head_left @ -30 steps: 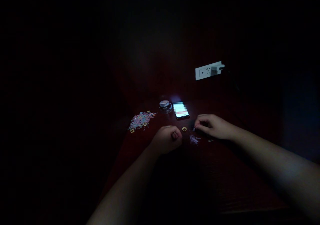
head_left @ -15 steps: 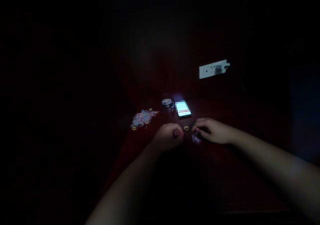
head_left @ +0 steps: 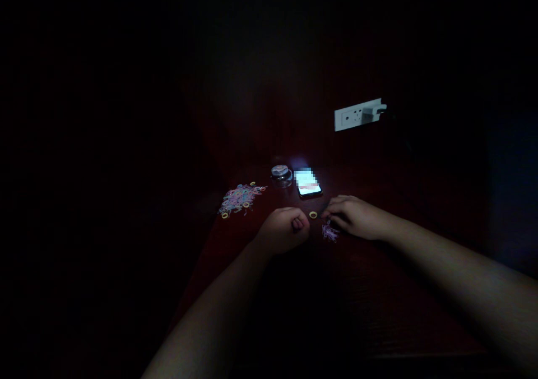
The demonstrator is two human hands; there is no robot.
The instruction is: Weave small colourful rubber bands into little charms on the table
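Reaching at the small purple band cluster [head_left: 330, 232], mid-table, well in from the left edge: right hand [head_left: 351, 216], fingers bent, can't tell if pinching. Left hand [head_left: 286, 229] curled into a fist, contents hidden. Yellow ring [head_left: 313, 215] between hands. Mixed band pile [head_left: 239, 199] by table [head_left: 370, 306] left edge; phone [head_left: 308, 181], jar [head_left: 281, 176] toward far edge.

Mid-frame on the table [head_left: 378, 295], left to right: band heap [head_left: 240, 198], jar [head_left: 282, 175], phone [head_left: 308, 181]; below the phone, a ring [head_left: 313, 218] above-left of a band bunch [head_left: 330, 234].
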